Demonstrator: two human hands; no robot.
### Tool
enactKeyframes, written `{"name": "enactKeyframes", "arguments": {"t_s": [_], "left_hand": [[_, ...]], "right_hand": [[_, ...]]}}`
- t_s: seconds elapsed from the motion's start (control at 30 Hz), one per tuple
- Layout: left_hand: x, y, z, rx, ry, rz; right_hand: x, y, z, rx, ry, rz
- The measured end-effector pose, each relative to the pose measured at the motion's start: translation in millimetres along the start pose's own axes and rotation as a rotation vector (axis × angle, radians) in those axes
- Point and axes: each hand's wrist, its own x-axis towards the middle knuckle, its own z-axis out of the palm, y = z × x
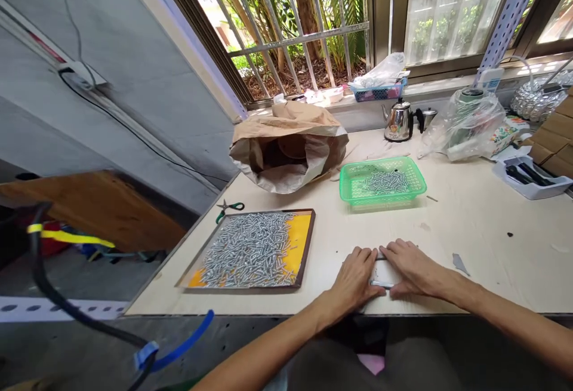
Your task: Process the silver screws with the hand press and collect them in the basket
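Near the table's front edge, my left hand (357,277) and my right hand (410,268) hold opposite sides of a small flat frame-like piece (384,273) with a pale middle and dark, shiny edges. The fingers of each hand lie close together along its sides and partly hide it. To the left of my hands is a shallow tray (308,242) with a yellow-orange bottom, covered with many small metal screw-like pieces (250,248). Beyond my hands, a green plastic basket (382,199) holds more small metal pieces (387,182).
Green-handled scissors (233,205) lie behind the tray. An open brown paper bag (290,146) stands at the back left, a steel kettle (398,122) and a plastic-wrapped spool (468,119) at the back right. A grey scrap (459,263) lies right of my right hand.
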Motion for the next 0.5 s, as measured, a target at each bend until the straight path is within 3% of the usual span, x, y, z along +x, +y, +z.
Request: {"name": "enactKeyframes", "arguments": {"t_s": [0.17, 0.33, 0.5], "left_hand": [[3.5, -1.0, 0.9, 0.055, -0.030, 0.021], [5.2, 3.3, 7.4, -0.015, 0.091, -0.059], [9.1, 5.1, 8.7, 0.026, 0.115, -0.080]], "right_hand": [[-10.6, 0.1, 4.6, -0.002, 0.055, 0.011], [-5.4, 0.5, 17.0, -0.042, 0.150, -0.014], [-1.5, 3.9, 18.3, -0.029, 0.200, -0.006]]}}
